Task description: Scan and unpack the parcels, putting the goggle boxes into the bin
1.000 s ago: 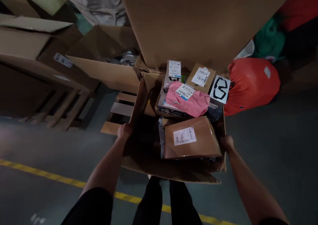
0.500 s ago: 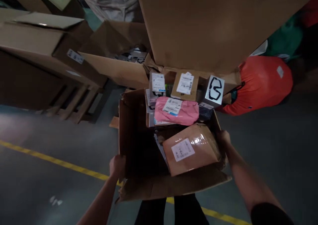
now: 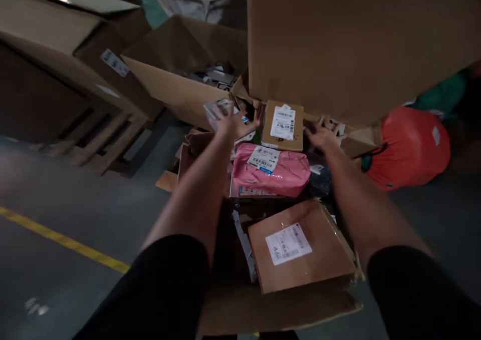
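An open cardboard carton (image 3: 285,310) in front of me is full of parcels. A brown padded parcel (image 3: 300,245) with a white label lies nearest, and a pink mailer (image 3: 278,175) lies behind it. At the far side stands a small brown box (image 3: 282,124). My left hand (image 3: 233,122) reaches over the carton's far left corner. Its fingers are spread on a small white labelled box (image 3: 216,109), which is blurred. My right hand (image 3: 319,135) lies to the right of the small brown box, fingers stretched against a small white box (image 3: 334,127) that it mostly hides.
A large cardboard box wall (image 3: 356,44) overhangs the far side. Another open carton (image 3: 180,64) stands at the back left beside a wooden pallet (image 3: 101,144). An orange bag (image 3: 409,147) lies on the right. A yellow line (image 3: 63,240) crosses the grey floor.
Both hands have let go of the carton's near edges and reached forward to the small boxes at its far side. The view has moved closer and leftwards.
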A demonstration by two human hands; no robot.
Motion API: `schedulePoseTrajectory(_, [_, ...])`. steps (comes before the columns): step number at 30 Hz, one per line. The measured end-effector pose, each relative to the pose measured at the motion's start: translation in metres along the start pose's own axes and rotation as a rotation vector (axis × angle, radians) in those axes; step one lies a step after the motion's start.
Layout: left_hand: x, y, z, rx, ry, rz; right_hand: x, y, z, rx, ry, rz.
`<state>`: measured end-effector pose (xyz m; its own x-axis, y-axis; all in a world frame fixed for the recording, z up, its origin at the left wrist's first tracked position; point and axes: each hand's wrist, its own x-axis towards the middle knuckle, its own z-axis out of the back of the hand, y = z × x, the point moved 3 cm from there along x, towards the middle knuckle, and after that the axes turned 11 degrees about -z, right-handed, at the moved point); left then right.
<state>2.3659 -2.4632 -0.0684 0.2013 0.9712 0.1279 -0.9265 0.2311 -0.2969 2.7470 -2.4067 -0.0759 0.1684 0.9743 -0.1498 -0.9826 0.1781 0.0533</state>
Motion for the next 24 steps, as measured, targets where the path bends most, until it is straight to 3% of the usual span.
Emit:
schedulePoseTrajectory(2, [0.023,-0.014,-0.029,-0.096,0.037,0.154,-0.009,0.033,-0.020,-0.002,0.078,0.013])
schedulePoseTrajectory(5, [0.004,-0.029,-0.047,-0.137,0.032,0.163,-0.025,0.031,-0.036,-0.013,0.103,0.054])
schedulePoseTrajectory(10, [-0.040,-0.056,-0.020,-0.079,0.159,-0.004,-0.053,0.012,-0.030,0.028,0.080,0.185])
schedulePoseTrajectory(14, [-0.073,-0.077,0.000,-0.022,0.291,-0.113,-0.097,0.009,-0.024,0.029,0.059,0.278])
schedulePoseTrajectory(16, [-0.105,-0.084,0.004,0.014,0.317,-0.146,-0.127,0.005,-0.024,0.014,0.060,0.323])
schedulePoseTrajectory(19, [-0.173,-0.093,0.006,0.032,0.320,-0.134,-0.181,-0.001,-0.031,0.003,0.063,0.412])
schedulePoseTrajectory(22, [-0.242,-0.104,-0.002,0.029,0.302,-0.059,-0.235,-0.006,-0.044,-0.005,0.052,0.453])
schedulePoseTrajectory(24, [-0.274,-0.110,-0.010,0.025,0.253,-0.005,-0.263,-0.007,-0.056,-0.012,0.044,0.426])
